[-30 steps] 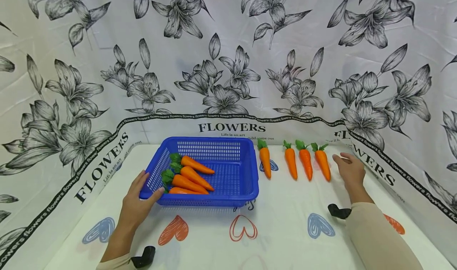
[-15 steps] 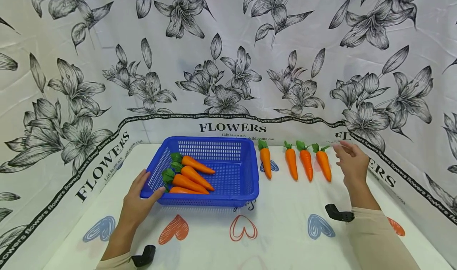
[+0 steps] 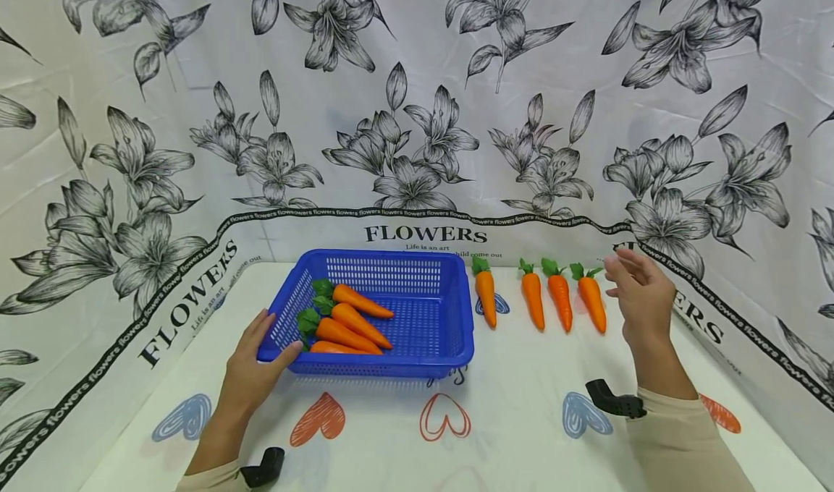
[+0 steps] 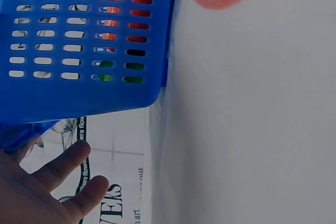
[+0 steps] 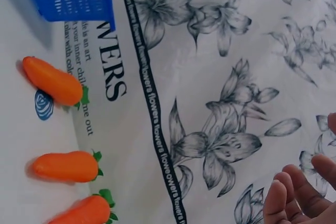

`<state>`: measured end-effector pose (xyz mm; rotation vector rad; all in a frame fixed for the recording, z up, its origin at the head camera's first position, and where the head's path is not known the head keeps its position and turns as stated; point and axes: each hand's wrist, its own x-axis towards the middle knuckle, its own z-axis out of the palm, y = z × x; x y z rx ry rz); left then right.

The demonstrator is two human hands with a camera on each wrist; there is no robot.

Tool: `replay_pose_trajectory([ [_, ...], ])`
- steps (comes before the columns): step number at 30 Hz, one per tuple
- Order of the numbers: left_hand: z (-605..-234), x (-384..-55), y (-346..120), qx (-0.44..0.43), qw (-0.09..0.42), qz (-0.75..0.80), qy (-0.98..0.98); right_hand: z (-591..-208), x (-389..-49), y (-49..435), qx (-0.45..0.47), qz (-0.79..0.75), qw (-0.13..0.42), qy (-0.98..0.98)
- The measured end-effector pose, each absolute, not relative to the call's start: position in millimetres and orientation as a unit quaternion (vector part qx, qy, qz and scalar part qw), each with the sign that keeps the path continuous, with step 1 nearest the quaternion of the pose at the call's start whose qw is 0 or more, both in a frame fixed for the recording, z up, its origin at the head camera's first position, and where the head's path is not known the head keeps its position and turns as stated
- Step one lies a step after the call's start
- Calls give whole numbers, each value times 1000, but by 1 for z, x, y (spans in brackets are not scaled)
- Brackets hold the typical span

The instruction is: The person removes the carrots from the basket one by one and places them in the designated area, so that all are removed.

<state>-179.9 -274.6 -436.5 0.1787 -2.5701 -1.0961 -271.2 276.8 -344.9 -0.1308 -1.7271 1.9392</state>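
Observation:
My left hand [image 3: 250, 369] rests at the near left corner of a blue plastic basket [image 3: 404, 365], thumb at the front rim and fairly straight fingers along the left side. Orange carrots with green tops, several of them, lie inside the basket; one [image 3: 345, 335] points right. In the left wrist view, loose fingers [image 4: 63, 166] show below the basket wall [image 4: 79, 95]. My right hand [image 3: 641, 289] is raised, holding nothing, its fingers loosely bent. It is just right of the rightmost carrot [image 3: 591, 304] on the cloth. The right wrist view shows its fingertips [image 5: 275, 198].
Right of the basket, a carrot [image 3: 485, 298] lies alone; two more, a middle carrot [image 3: 532, 300] and its neighbouring carrot [image 3: 559, 302], lie near the rightmost one. A white cloth with printed hearts [image 3: 515, 420] covers the table. Flower-printed curtain [image 3: 417, 116] stands behind and at both sides.
My right hand has risen slightly, away from the tabletop near the rightmost carrot. The left hand, basket and carrots have stayed in place.

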Motion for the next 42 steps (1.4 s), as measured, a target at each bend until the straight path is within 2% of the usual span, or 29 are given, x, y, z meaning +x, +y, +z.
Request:
replay_pose_trajectory([
  [8, -435, -184, -275, 54, 177, -385, -904, -335, -252, 263, 11, 743, 285, -605],
  [18, -432, -191, -272, 51, 175, -386, -904, -329, -246, 247, 68, 749, 283, -596],
  [36, -440, -182, -277, 59, 167, -383, -907, -305, -254, 192, 185, 728, 268, -604],
  [42, -440, -183, -278, 49, 180, -382, -905, -295, -256, 173, 202, 717, 247, -619],
])
